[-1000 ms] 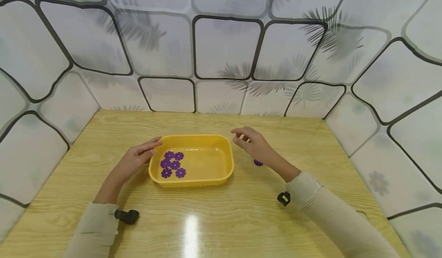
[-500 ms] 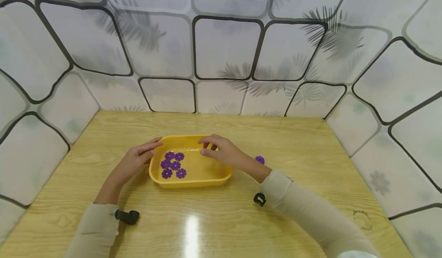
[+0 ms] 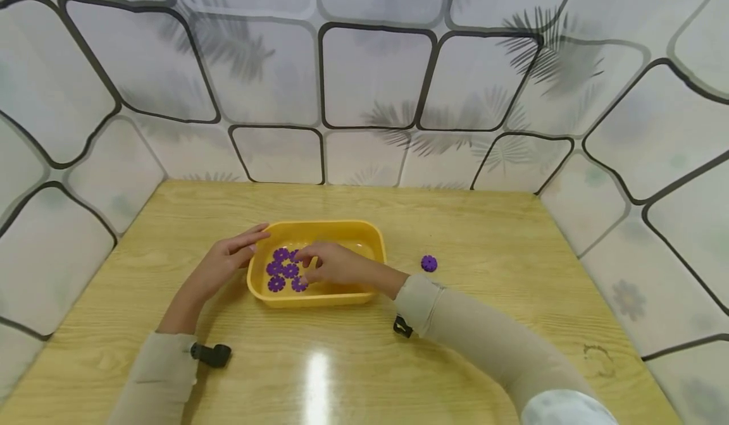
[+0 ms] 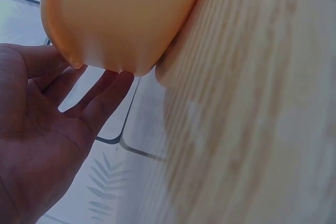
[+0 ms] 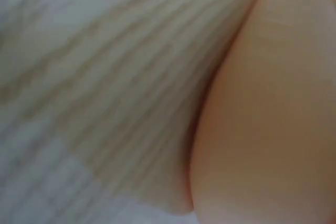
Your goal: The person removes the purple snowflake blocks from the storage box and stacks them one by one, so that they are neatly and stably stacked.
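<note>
We count six purple discs, flat and notch-edged like flowers, in the left end of a smooth, round-cornered yellow tray. Right hand over them: thumb and fingers parted, no hold we can see. Left hand: fingers nearly straight, touching the tray's end. Wood-grained counter; purple piece right of tray.
</note>
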A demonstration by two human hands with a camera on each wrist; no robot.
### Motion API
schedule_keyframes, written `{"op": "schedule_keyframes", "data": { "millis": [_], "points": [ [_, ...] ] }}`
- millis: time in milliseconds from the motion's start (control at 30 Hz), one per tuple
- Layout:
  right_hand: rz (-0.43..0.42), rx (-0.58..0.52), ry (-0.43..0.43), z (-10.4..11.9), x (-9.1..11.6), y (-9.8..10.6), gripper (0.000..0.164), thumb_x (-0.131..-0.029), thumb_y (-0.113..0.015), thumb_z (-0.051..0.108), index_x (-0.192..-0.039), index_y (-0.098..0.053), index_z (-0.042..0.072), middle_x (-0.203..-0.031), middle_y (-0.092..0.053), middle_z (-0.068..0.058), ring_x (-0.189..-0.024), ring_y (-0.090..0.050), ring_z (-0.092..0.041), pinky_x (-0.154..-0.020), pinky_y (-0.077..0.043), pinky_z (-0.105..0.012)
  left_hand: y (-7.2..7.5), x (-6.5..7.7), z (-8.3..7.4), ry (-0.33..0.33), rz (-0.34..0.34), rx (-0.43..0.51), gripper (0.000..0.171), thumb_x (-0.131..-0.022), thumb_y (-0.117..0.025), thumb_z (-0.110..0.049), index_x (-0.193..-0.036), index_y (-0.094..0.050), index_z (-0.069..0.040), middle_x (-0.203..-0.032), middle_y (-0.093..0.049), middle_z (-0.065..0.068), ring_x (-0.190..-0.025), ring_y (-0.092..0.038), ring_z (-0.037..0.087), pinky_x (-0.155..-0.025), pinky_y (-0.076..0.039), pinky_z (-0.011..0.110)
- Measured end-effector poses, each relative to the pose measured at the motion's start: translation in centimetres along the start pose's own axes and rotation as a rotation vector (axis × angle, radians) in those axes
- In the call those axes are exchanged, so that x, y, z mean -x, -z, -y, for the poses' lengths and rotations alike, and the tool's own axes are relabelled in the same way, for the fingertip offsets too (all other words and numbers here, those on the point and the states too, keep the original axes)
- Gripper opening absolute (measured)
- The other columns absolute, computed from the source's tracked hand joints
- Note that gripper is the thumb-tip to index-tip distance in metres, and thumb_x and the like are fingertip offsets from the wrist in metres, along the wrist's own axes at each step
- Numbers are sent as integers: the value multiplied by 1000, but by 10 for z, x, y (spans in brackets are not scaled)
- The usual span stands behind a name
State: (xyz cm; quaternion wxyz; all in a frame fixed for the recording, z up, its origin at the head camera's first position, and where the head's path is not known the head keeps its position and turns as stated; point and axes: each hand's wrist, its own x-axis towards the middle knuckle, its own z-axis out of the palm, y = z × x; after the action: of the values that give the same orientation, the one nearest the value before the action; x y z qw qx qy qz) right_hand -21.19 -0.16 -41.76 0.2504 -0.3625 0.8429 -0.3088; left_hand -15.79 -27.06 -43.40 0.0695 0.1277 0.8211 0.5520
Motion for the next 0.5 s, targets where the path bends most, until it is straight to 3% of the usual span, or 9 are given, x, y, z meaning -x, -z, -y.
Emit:
{"op": "schedule_keyframes", "data": {
  "millis": [300,500],
  "points": [
    [37,216,35,-3,-11,-18,51,-93,-74,31,-140,-60,18,-115,-64,4,-99,-58,-5,-88,-51,-19,-2,1,-1,-2,-5,-9,42,-110,-41,-19,-147,-51,-1,-166,-27,11,-152,-23,39,-100,-47,15],
    [42,294,34,-1,-14,-21,58,-93,-73,35,-146,-55,21,-113,-61,6,-96,-56,-5,-80,-50,-18,-1,2,2,1,-9,-6,43,-111,-40,-22,-147,-50,-1,-167,-26,11,-151,-24,39,-97,-47,12]
  ]
}}
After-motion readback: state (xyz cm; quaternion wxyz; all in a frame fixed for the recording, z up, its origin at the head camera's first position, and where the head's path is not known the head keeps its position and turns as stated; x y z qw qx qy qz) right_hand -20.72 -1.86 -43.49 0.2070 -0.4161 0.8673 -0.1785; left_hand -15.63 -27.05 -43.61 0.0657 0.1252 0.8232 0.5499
